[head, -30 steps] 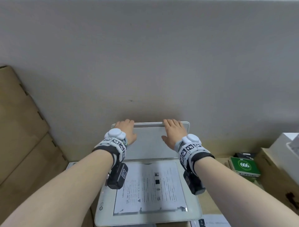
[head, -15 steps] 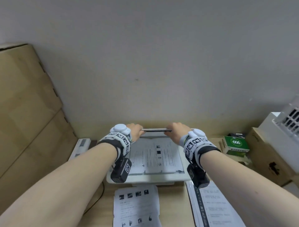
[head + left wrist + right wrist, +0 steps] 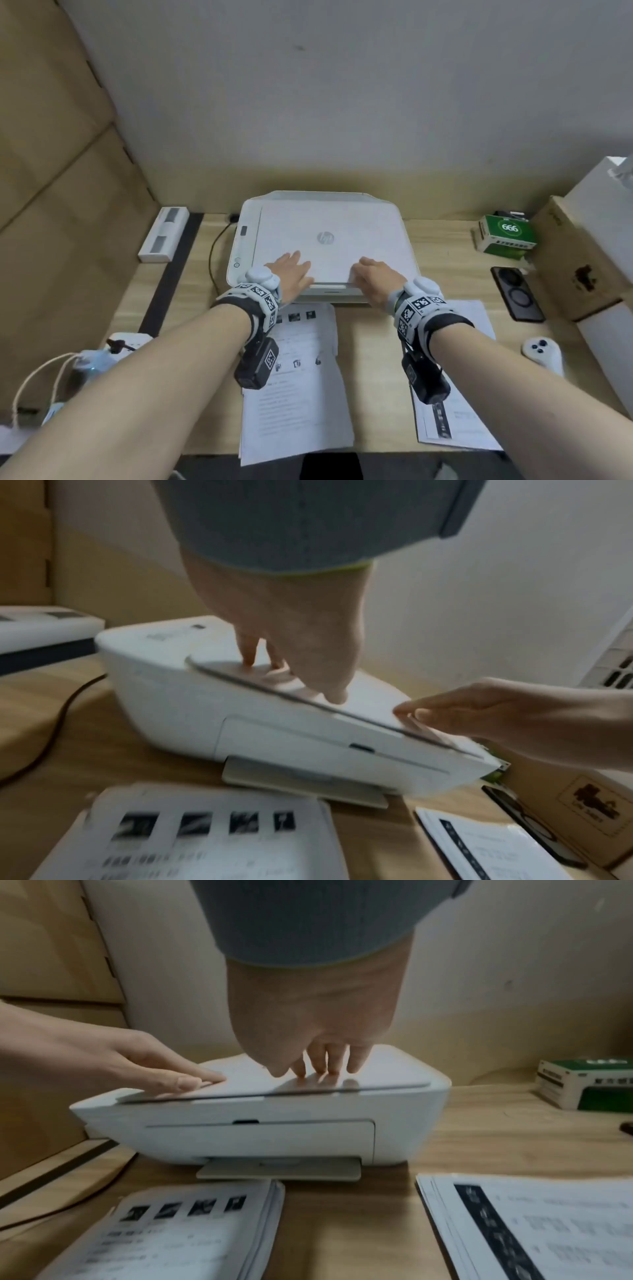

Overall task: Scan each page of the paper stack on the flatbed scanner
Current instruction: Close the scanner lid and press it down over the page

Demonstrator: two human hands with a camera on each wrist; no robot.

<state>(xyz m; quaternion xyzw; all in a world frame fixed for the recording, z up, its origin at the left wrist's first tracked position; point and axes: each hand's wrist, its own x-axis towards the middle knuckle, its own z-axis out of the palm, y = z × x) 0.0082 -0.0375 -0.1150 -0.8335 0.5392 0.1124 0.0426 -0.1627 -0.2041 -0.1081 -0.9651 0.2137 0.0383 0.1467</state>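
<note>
White scanner lid point(image 3: 329, 240) lies shut under both flat, open hands: left hand point(image 3: 291, 274), right hand point(image 3: 375, 281).

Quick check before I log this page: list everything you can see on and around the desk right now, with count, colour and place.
scanner: 1, white, desk centre against wall, lid down
paper stacks: 2, white printed, in front of scanner, one left, one right
green box: 1, green and white, right of scanner
phone: 1, black, right side
controller: 1, white, near right edge
cardboard box: 1, brown, far right
white bar: 1, white, left of scanner
cable: 1, black, left of scanner
hands: 2, left and right, flat on lid
</note>
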